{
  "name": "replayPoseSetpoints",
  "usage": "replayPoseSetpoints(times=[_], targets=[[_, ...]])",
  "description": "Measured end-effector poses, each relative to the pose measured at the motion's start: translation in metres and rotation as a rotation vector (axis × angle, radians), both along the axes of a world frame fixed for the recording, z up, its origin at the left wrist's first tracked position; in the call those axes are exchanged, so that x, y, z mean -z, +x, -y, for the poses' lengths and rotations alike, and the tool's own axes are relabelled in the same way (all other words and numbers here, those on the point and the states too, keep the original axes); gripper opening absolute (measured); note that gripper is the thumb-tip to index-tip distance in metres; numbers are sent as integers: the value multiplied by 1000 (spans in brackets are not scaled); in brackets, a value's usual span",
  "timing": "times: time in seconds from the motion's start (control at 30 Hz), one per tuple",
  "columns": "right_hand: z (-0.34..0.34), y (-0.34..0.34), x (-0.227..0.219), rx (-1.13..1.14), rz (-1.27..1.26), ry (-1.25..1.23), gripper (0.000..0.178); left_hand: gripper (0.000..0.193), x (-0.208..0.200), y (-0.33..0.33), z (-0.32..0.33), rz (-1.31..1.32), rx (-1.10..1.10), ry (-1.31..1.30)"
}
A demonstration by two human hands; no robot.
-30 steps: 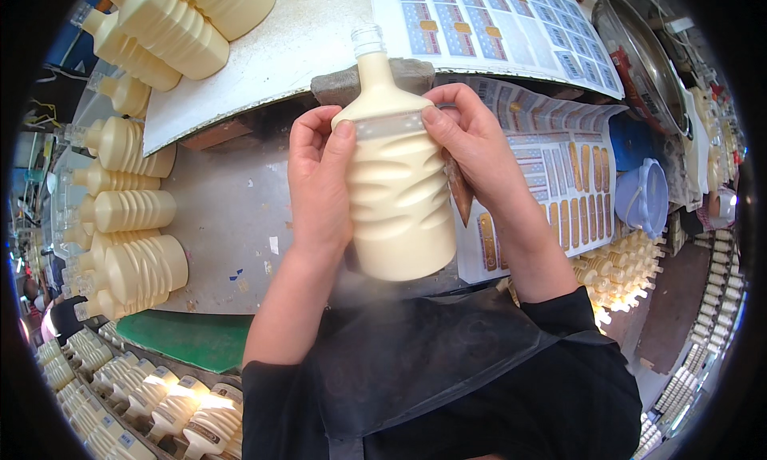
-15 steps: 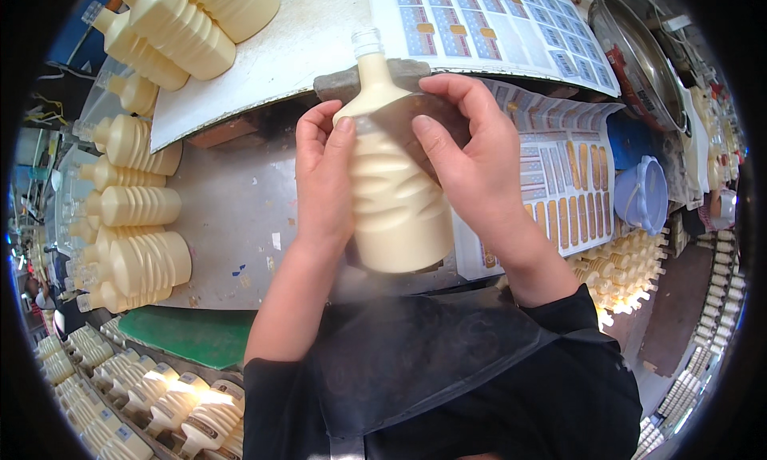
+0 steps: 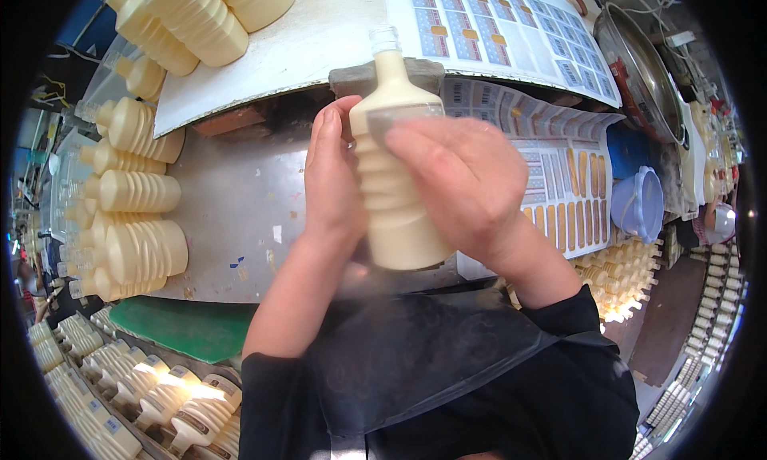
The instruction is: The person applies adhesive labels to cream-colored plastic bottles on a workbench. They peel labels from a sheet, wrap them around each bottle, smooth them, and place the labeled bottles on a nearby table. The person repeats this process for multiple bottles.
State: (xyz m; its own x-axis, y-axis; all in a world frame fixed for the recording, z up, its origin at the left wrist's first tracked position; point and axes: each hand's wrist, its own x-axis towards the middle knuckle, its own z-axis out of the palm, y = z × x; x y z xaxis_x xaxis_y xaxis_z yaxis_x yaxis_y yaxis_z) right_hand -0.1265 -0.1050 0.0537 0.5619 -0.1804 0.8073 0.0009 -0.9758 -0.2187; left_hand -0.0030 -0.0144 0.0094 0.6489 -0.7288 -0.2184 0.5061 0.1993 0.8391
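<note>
A cream plastic bottle (image 3: 395, 240) with a wavy ribbed body and a clear threaded neck lies in front of me, its neck pointing away over a grey block (image 3: 343, 81). My left hand (image 3: 329, 176) rests along the bottle's left side, thumb and fingers stretched out. Over the bottle's upper body, my right hand (image 3: 463, 168) is closed, blurred by motion. Its fingertips press a flat dark brown piece (image 3: 382, 124) against the shoulder. A grey-brown translucent band crosses the bottle there. The far side of the right fingers is hidden.
Similar bottles (image 3: 140, 196) lie stacked at the left. More stand on the white board (image 3: 319, 29) at the back. Label sheets (image 3: 559, 164) lie to the right, near a blue-violet bucket (image 3: 643, 200). A green board (image 3: 184, 328) and racked bottles (image 3: 196, 408) are at lower left.
My right hand has turned over and swung left across the bottle with the brown piece. My left thumb has come off the bottle's front. The view has shifted slightly.
</note>
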Motion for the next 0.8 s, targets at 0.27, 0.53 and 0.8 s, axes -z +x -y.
replayPoseSetpoints(times=[0.27,0.53,0.8], targets=[[-3,12,-24,-57,-227,148,20,50,-12,-3,-1,-66,29,8],[30,23,4,-33,-44,786,36,40,-3,1,5,210,83,117],[52,4,44,196,34,830,37,30,15,5,5,187,44,62]])
